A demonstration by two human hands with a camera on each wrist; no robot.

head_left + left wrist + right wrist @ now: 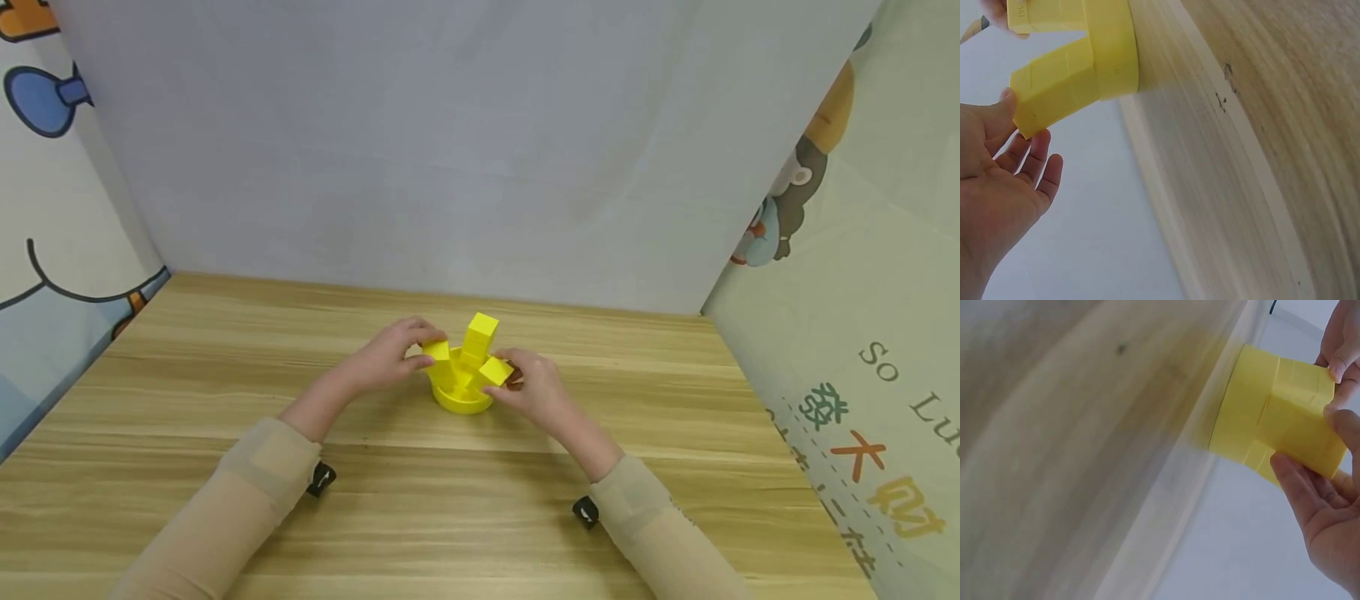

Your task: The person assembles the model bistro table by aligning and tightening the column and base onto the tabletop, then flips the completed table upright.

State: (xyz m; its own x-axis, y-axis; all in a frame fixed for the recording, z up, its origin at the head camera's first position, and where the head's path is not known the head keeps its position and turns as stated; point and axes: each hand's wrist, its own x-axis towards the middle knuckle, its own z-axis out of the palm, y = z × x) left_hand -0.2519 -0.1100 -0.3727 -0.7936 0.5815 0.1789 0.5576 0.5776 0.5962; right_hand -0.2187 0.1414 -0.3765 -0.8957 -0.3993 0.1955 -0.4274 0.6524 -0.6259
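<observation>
A round yellow dish-like base [462, 406] rests on the wooden table, and three square-ended yellow posts rise from it, leaning outward. My left hand [389, 356] pinches the top of the left post [437, 351] between thumb and fingers. With thumb and fingertips, my right hand [534, 385] grips the top of the right post [496, 370]. Behind them the taller-looking far post [481, 335] stands untouched. In the left wrist view the left post [1054, 87] tilts away from the base; the right wrist view shows the right post [1300, 434] between thumb and fingers.
The wood-grain table [465, 508] spreads around the yellow object. A plain pale cloth [442, 150] hangs along its far edge. Printed sheets with cartoon figures and lettering flank the left [67, 208] and right [885, 292] sides. Dark straps [322, 479] show at the wrists.
</observation>
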